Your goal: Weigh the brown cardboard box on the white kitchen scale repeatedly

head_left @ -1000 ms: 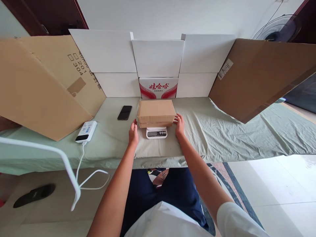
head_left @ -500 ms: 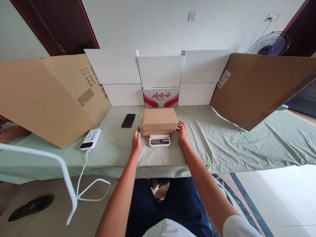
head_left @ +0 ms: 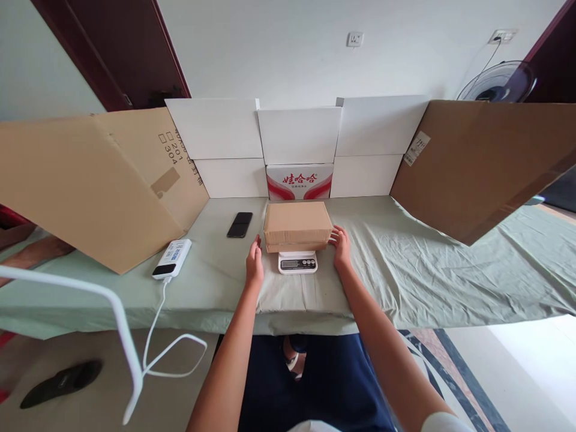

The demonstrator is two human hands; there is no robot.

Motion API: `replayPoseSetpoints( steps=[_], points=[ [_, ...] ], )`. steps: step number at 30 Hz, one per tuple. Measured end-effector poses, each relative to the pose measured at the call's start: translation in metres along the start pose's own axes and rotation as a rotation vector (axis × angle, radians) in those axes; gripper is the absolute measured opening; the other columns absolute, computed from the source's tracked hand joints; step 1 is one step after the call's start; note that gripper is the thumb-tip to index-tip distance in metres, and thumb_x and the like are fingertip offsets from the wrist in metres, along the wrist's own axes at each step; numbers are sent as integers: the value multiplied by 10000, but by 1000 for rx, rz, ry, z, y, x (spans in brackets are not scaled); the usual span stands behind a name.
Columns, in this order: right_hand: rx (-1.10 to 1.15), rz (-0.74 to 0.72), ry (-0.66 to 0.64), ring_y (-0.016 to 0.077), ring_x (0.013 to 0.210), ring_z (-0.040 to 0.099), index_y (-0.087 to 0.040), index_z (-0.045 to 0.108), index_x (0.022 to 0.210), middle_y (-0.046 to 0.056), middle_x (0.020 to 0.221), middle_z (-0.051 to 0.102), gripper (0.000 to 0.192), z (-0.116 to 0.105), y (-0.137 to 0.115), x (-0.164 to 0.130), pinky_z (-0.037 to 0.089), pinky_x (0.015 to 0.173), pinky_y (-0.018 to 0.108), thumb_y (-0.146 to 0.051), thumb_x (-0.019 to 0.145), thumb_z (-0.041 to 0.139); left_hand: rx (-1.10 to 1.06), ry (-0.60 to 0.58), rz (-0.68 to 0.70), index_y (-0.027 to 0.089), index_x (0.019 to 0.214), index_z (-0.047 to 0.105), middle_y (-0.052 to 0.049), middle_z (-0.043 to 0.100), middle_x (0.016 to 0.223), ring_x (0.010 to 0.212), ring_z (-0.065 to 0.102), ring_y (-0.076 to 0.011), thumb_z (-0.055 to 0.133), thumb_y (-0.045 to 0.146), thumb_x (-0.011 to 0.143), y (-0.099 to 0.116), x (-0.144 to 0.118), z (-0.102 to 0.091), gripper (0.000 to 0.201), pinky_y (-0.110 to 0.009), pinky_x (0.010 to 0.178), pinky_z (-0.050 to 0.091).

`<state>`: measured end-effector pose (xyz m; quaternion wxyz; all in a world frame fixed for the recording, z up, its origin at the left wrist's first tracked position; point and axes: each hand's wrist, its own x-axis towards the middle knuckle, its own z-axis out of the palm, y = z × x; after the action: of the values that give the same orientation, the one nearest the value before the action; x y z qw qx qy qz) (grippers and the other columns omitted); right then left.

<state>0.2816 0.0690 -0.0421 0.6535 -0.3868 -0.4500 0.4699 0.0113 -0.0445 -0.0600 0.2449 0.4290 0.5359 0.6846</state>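
Green cloth [head_left: 432,273], box [head_left: 297,227] on scale [head_left: 297,264], left hand [head_left: 255,262], right hand [head_left: 342,248] alongside

Matt brown cardboard box [head_left: 297,223], smooth white plastic scale [head_left: 297,263], wrinkled cloth [head_left: 432,270].

Near the middle of the front edge of the cloth-covered worktop [head_left: 432,282], a small box [head_left: 297,225] hides the top of a kitchen scale [head_left: 297,270], whose display [head_left: 290,264] is too small to read. The left hand [head_left: 254,262] is seen edge-on, most fingers concealed; whether the fingertips of the right hand [head_left: 342,249] press the box is unclear. 2 large cartons run out of the picture: the left carton [head_left: 90,174], covering part of another person's arm [head_left: 36,255], and the right carton [head_left: 486,162], hiding the lower part of a fan [head_left: 499,84] with blurred blades. By the worktop's front left, a white tube [head_left: 90,287] is also cropped.
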Motion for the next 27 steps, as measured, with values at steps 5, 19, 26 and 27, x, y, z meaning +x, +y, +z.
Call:
replayPoseSetpoints(
  steps=[5,19,26,27],
  points=[
    [18,9,-13,180,898,693,-261,653,1143,49,1089,720,404,-1,-1,0,542,758,320,-534,877,519,-37,22,7,231,1479,522,-114,487,1571,1469,436,-262,433,622,971,-1,0,2,647,-404,1211,338],
    [14,6,-75,207,975,678,-267,654,1193,67,1140,706,426,-4,-5,-7,531,792,338,-539,884,541,-78,25,3,224,1487,515,-121,465,1587,1475,426,-274,419,631,973,7,-3,2,663,-405,1197,356],
    [-77,-140,-125,279,1285,588,-322,519,1427,87,1419,602,555,0,-16,-23,476,1053,471,-585,940,483,-34,-25,76,217,1520,479,-109,436,1608,1513,362,-267,397,651,968,13,-9,2,706,-380,1234,295],
    [-75,-141,-135,281,1309,574,-337,477,1466,83,1455,575,580,2,-17,-26,460,1085,483,-589,944,483,-35,-40,80,222,1527,470,-106,429,1613,1518,352,-271,403,657,963,13,-10,2,716,-383,1239,288]
  ],
)
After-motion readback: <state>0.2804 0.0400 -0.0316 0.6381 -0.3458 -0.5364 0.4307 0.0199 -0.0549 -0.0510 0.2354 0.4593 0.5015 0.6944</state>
